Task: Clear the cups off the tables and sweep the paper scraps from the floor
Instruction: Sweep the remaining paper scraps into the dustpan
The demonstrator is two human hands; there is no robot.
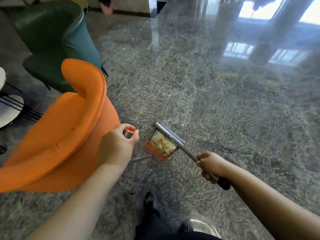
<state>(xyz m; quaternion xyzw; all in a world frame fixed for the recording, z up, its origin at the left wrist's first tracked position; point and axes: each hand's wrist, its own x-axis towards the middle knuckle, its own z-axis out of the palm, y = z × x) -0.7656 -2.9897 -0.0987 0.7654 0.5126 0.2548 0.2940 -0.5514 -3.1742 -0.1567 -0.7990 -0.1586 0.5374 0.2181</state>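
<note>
The floor [199,87] is glossy speckled stone, mirroring windows. The orange chair [65,129] looks matt cloth, the green chair [52,32] smooth with a leathery sheen. The dustpan [161,144] is clear plastic, its handle [128,132] brushed metal, holding crumpled paper [164,142]

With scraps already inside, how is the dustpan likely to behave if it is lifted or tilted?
The dustpan looks like thin clear plastic with an orange edge, so probably light. Its paper scraps lie loose, so tilting it forward would likely spill them. The left hand grips the top of its long handle, so the pan may swing when lifted.
</note>
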